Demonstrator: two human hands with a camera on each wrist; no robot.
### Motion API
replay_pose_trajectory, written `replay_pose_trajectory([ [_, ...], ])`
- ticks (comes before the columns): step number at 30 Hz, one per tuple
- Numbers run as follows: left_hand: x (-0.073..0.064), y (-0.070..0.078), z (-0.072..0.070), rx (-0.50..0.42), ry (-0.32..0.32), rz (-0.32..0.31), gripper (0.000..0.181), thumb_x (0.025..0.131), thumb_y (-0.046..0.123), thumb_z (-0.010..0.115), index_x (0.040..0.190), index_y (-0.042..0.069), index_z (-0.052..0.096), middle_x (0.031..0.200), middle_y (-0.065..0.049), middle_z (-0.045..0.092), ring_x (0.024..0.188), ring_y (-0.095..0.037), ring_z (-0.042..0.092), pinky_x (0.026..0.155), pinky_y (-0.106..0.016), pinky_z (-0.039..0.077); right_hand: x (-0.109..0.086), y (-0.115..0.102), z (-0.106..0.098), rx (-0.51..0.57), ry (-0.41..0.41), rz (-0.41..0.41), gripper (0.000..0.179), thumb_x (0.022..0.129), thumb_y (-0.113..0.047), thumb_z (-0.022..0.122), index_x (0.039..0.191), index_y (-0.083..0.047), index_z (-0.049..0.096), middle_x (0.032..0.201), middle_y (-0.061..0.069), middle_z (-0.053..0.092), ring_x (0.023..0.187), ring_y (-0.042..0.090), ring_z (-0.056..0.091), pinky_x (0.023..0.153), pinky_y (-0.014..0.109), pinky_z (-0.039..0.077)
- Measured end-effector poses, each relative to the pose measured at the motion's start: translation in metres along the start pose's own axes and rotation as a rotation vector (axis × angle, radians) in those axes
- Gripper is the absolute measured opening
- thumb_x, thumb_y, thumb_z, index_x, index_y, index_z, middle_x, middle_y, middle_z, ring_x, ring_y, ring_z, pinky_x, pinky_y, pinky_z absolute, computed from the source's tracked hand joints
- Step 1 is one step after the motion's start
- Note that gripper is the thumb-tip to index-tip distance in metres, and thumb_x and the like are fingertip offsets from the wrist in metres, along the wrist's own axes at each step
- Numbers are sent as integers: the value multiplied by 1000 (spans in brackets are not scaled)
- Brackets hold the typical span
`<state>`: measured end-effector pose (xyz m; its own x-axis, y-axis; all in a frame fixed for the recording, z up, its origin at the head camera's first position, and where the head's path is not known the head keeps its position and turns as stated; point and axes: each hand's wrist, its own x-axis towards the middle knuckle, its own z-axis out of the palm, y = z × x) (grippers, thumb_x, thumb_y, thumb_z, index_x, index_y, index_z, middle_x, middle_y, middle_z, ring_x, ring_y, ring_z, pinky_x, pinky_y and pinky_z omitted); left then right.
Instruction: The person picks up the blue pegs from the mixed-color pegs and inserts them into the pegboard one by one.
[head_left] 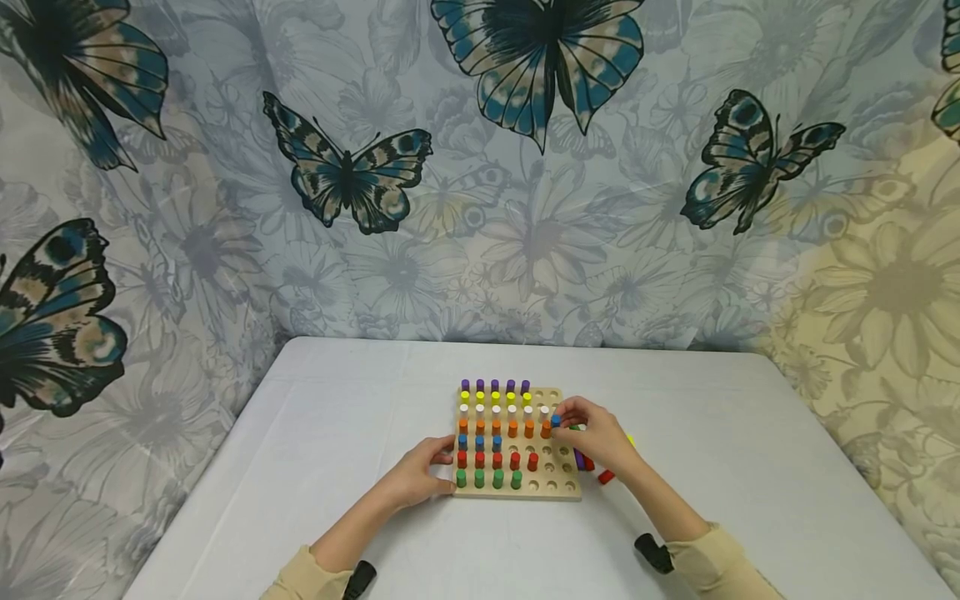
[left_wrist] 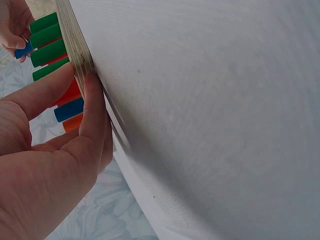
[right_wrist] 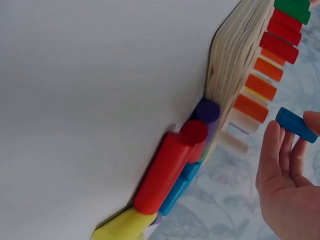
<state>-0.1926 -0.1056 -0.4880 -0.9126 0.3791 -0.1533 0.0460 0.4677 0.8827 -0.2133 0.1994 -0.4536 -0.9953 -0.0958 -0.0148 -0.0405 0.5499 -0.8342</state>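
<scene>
A wooden pegboard [head_left: 555,487] holds rows of purple, yellow, white, orange, blue, red and green pegs, with bare holes toward its right side. My left hand [head_left: 416,473] rests its thumb and fingers against the board's left edge; the left wrist view shows the fingertips right at the wooden side [left_wrist: 75,45]. Over the right part of the board, my right hand [head_left: 596,435] pinches a blue peg [right_wrist: 296,124] between thumb and fingertips. That peg is tilted and held above the board in the right wrist view.
Loose pegs lie on the white table along the board's right edge, among them a red peg [right_wrist: 162,172], a yellow peg [right_wrist: 122,225], a blue peg [right_wrist: 180,190] and a purple peg [right_wrist: 207,110]. A butterfly-patterned wall covering [head_left: 540,275] stands behind the table [head_left: 360,375].
</scene>
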Motion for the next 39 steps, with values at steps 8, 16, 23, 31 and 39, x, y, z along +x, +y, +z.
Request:
replay_pose_trajectory([
  [8, 1, 1, -1, -4, -5, -7, 76, 76, -3, 77, 143, -6, 41, 136, -18, 49, 118, -31, 52, 101, -50, 41, 2, -10, 12, 45, -34, -40, 23, 83, -12, 75, 101, -8, 61, 92, 3, 64, 89, 18, 59, 73, 31, 50],
  [16, 0, 1, -2, -7, -3, -3, 77, 76, -3, 77, 144, -6, 40, 138, -19, 48, 119, -32, 52, 102, -50, 40, 5, -15, 26, 71, -55, -21, 22, 82, -13, 76, 100, -10, 62, 92, 1, 63, 88, 17, 58, 76, 32, 48],
  [23, 0, 1, -1, -8, -6, -4, 77, 76, -2, 77, 144, -6, 40, 138, -18, 48, 119, -32, 52, 101, -50, 41, 8, -18, 39, 40, -54, -46, 22, 81, -8, 76, 98, -10, 62, 91, 1, 63, 85, 17, 60, 75, 31, 53],
  [31, 0, 1, -1, -5, -6, 0, 77, 77, -2, 77, 144, -6, 40, 137, -19, 48, 119, -32, 52, 101, -50, 41, 5, -18, 45, -19, -70, -137, 23, 80, -4, 75, 98, -10, 62, 92, 0, 65, 83, 15, 61, 74, 29, 54],
  [39, 0, 0, -1, -2, -4, 1, 76, 76, -2, 77, 143, -6, 40, 138, -19, 48, 119, -32, 53, 101, -49, 41, 7, -13, 48, -113, -84, -238, 22, 82, -3, 76, 99, -9, 63, 91, 0, 66, 81, 12, 62, 72, 24, 54],
])
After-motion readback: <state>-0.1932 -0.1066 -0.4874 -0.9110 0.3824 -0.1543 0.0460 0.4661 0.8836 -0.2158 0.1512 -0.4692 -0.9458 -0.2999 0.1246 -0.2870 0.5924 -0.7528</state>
